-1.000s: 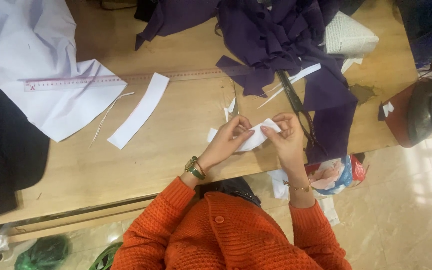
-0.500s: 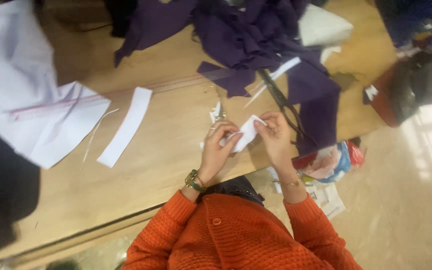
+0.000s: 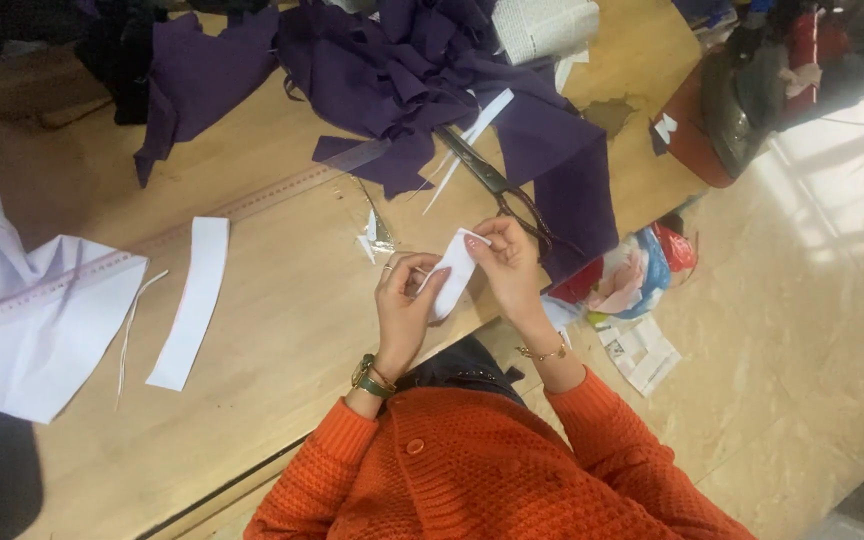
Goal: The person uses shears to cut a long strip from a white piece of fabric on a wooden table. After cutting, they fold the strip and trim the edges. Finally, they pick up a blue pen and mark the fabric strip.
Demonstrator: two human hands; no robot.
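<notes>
We pinch white strip (image 3: 455, 272) with both hands, left (image 3: 404, 300) and right (image 3: 508, 262), fingers clamped to keep it taut above worktop (image 3: 282, 330).

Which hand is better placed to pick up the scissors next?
Right, probably. The right hand pinches the white fabric piece just beside the scissors, whose handles lie next to it. The left hand grips the piece's lower end, farther from them.
</notes>
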